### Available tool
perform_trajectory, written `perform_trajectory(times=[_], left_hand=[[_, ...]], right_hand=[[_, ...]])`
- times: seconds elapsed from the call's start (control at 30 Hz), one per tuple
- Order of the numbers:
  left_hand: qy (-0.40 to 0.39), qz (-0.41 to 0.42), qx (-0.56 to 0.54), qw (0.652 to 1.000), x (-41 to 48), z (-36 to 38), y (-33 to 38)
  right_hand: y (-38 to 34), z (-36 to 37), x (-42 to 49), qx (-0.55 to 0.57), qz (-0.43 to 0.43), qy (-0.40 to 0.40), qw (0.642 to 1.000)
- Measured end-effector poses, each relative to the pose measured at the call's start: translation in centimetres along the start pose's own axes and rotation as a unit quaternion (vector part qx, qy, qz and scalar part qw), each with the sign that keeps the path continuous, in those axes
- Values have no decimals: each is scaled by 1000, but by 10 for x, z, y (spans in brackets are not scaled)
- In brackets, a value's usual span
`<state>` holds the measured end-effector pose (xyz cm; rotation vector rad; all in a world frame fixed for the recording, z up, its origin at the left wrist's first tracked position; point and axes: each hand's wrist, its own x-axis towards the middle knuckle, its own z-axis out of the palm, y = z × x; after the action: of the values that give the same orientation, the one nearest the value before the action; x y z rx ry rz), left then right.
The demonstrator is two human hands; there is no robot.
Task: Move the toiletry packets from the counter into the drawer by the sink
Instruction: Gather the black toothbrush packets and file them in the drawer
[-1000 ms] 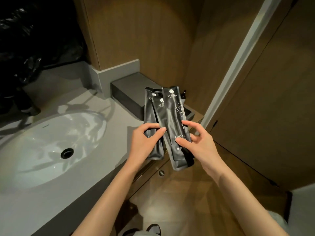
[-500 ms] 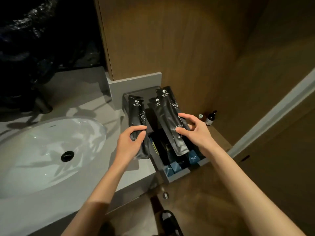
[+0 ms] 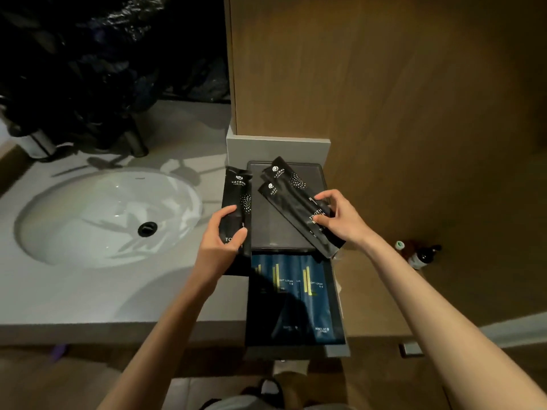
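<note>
Head view: we find left grip (image 3: 220,241) holding one black packet (image 3: 238,196) at the table (image 3: 88,297) edge, right grip (image 3: 340,220) pinching two black packets (image 3: 291,190) near the open drawer (image 3: 296,350); we judge none of these deposited yet

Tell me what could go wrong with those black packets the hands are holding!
1. The right hand pinches two black packets fanned apart; one might slip out and miss the drawer.
2. The left hand holds its single packet beside the sink; if dropped, it could slide into the basin.
3. The right forearm looks close to a small bottle, which a swing might knock over.
</note>
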<state>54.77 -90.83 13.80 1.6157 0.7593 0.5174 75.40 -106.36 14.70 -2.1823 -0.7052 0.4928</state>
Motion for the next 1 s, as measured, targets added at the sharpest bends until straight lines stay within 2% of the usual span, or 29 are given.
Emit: perform_trajectory(times=[0.17, 0.27, 0.4, 0.53, 0.7, 0.77, 0.93, 1.0], left_hand=[[30, -27, 17, 999, -8, 0, 1], [26, -37, 15, 999, -16, 0, 2], [15, -36, -5, 999, -24, -2, 2], [-3, -10, -9, 1000, -38, -10, 3], [-13, -3, 8, 1000, -54, -26, 8], [-22, 9, 14, 1000, -64, -33, 11], [-51, 18, 14, 998, -93, -48, 14], [-70, 12, 16, 997, -105, -51, 9]], right_hand=[[0, 0, 19, -13, 36, -29, 999], [-3, 4, 22, -54, 43, 3, 998], [-8, 10, 18, -51, 52, 41, 997], [-15, 14, 10, -85, 18, 76, 993], [-32, 16, -11, -188, -37, 112, 975], [-41, 14, -25, -170, -44, 123, 977], [-56, 7, -85, -19, -30, 121, 992], [-54, 6, -118, 40, -5, 97, 994]])
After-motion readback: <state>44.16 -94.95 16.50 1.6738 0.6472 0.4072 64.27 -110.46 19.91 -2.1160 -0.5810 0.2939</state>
